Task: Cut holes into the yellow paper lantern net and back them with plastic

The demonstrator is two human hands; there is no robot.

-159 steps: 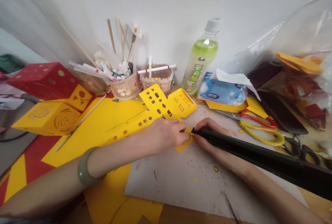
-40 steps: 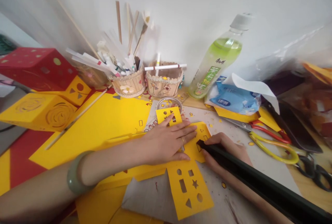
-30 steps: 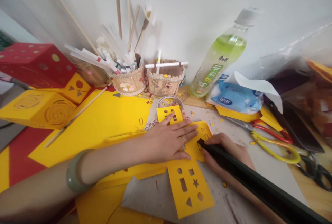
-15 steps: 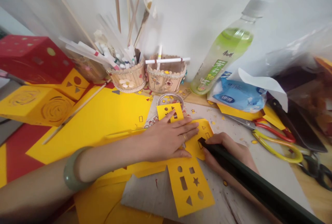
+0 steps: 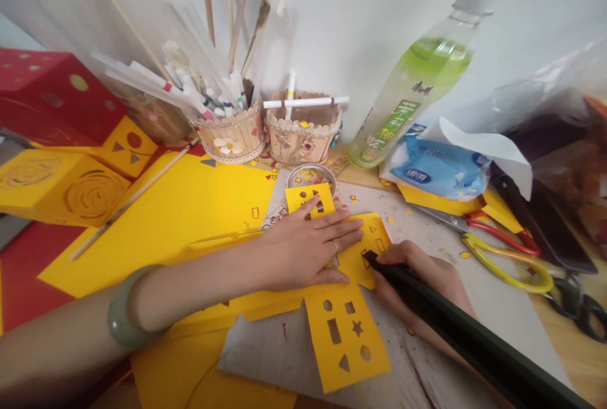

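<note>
At far left, a red box with pale spots (image 5: 57, 102) stands behind a yellow box with swirl cut-outs (image 5: 71, 188), just left of a thin pale wooden stick (image 5: 137, 197). A round cup faced with wooden slats (image 5: 234, 134) holds markers and brushes. The person's left hand (image 5: 301, 251), fingers spread and gripping nothing, lies flat across a yellow card pierced with small geometric shapes (image 5: 353, 262), which rests partly over a grey board (image 5: 275, 358). To its right, the right hand (image 5: 424, 270) grasps a long black tapered tool (image 5: 467, 327), its tip at an outlined rectangle on the card's right flap. Beyond are a leaning clear bottle of green drink (image 5: 417, 86), a blue tissue packet (image 5: 439, 169) and red-and-yellow-handled scissors (image 5: 507, 263).
</note>
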